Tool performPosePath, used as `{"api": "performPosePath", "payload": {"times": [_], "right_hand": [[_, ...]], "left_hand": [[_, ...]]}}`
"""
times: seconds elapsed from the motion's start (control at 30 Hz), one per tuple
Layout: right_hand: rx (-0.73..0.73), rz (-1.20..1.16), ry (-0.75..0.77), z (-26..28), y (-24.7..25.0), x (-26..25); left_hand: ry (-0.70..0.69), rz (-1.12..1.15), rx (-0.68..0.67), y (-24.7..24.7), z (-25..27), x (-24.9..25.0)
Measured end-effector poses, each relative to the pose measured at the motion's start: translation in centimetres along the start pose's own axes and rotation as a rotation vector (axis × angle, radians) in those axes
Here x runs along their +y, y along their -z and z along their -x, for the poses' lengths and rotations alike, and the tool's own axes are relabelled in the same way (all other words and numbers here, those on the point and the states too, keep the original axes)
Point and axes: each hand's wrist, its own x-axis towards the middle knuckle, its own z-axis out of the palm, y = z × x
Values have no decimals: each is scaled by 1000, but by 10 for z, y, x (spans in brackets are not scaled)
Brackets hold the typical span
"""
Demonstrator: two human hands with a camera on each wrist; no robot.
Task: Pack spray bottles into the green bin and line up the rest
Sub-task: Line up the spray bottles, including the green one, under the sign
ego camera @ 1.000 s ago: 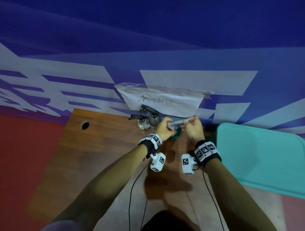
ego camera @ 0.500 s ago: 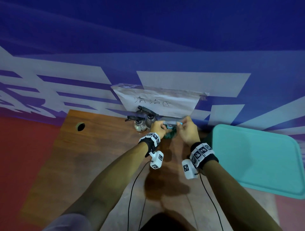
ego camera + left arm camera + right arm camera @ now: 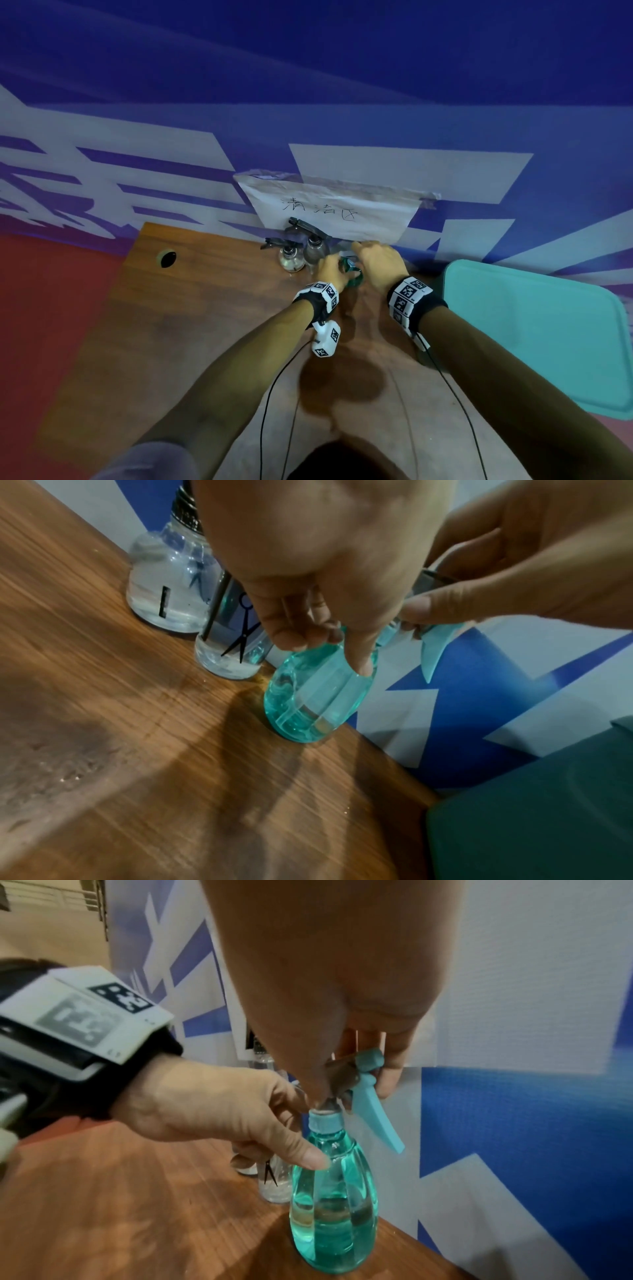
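A teal spray bottle (image 3: 352,277) stands upright on the wooden table (image 3: 205,308), at its far edge by the wall. My left hand (image 3: 333,270) pinches the bottle's shoulder (image 3: 315,696) between thumb and fingers. My right hand (image 3: 364,253) comes down from above and grips the light-blue spray head (image 3: 368,1066); the trigger (image 3: 380,1118) hangs free below it. Two clear spray bottles (image 3: 291,259) (image 3: 313,250) with black heads stand just left of the teal one. The green bin (image 3: 534,329) sits off the table's right end.
A paper sign with handwriting (image 3: 335,212) is taped to the blue and white wall right behind the bottles. A round cable hole (image 3: 166,258) lies at the table's far left. Cables from the wrist cameras trail over the near table.
My right hand has closed over the spray head, which showed between both hands before. The teal bottle stays beside the clear bottles; my left hand keeps its hold.
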Motion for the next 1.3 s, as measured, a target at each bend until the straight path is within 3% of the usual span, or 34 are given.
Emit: {"api": "performPosePath", "payload": {"times": [0.5,0.8,0.93,1.07,1.17,1.23,1.3], "right_hand": [[-123,88,-41,-18,-7,-1],[-53,38,-15,-16,-14,3],[-35,-32,-33,-20,-19,-4],[-4,-80,-55,-22,-24,-7],[7,-105,-65,-22,-27,-5],[11,-118,-64,-22,-28,-3],[4,-123,-55,-22,-28,-3]], "left_hand": [[5,60,8,-4,-8,-13],[-33,86,49,-15,2,-16],[-72,108,144,-15,12,-31],[28,81,269,4,16,-59],[213,74,310,28,13,-86],[342,163,405,46,7,-99],[373,236,427,62,-5,-107]]}}
